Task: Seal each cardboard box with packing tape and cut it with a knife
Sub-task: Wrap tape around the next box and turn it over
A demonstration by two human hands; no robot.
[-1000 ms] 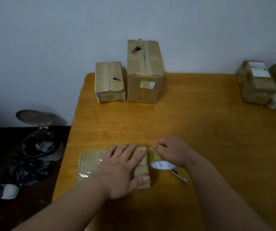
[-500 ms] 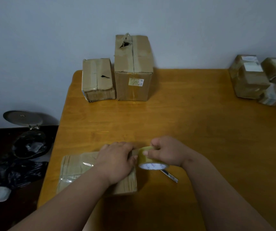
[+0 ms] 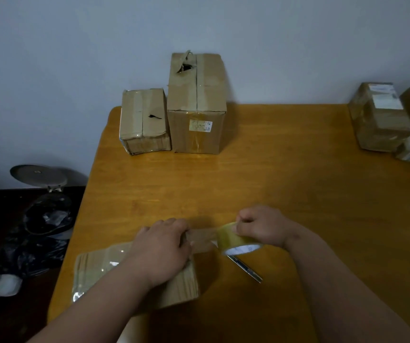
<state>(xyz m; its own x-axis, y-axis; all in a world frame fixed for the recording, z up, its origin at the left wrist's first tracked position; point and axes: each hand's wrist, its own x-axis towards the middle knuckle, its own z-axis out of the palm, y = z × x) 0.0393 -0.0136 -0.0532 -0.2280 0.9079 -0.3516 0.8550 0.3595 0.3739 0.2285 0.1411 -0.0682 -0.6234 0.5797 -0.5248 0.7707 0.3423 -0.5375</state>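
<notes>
A flat cardboard box point(image 3: 100, 266) lies near the table's front left edge, partly covered in shiny tape. My left hand point(image 3: 160, 246) rests on its right end and pinches the free end of a tape strip point(image 3: 202, 240). The strip runs right to a yellowish tape roll point(image 3: 236, 240), which my right hand point(image 3: 263, 226) grips just off the box's right side. A slim knife point(image 3: 244, 268) lies on the table under the roll, pointing front right.
Two taped boxes, a small one point(image 3: 144, 122) and a tall one point(image 3: 196, 105), stand at the back left of the wooden table point(image 3: 273, 181). Several wrapped parcels point(image 3: 382, 120) sit at the back right. A bin with a black bag point(image 3: 45, 214) stands on the floor left.
My left hand went from lying flat on the box to pinching the tape end. My right hand pulled the roll to the right, drawing out a short strip. The view shifted slightly.
</notes>
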